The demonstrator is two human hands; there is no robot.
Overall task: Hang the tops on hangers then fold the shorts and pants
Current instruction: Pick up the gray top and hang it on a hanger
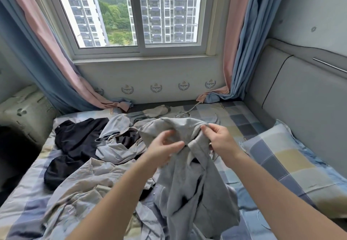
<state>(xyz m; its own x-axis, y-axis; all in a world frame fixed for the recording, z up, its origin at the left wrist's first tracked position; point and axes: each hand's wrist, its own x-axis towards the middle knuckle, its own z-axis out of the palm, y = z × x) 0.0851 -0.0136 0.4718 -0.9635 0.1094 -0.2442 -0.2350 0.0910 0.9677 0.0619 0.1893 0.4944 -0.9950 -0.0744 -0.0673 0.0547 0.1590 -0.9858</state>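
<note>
I hold a grey top (189, 183) up over the bed, its lower part hanging down toward me. My left hand (165, 149) grips bunched fabric near its neck from the left. My right hand (218, 139) pinches the upper edge on the right. A dark shape shows inside the neck opening; I cannot tell what it is. On the bed lie a black garment (78, 140), a second black piece (60, 170), a light grey garment (116, 146) and a beige one (80, 189). No hanger shows clearly.
The checked bed sheet (242, 125) spreads to the window wall. A checked pillow (293, 166) lies at the right by the padded headboard (300, 112). Small grey pieces (155, 111) sit near the far edge. Pink and blue curtains (234, 52) hang at both sides of the window.
</note>
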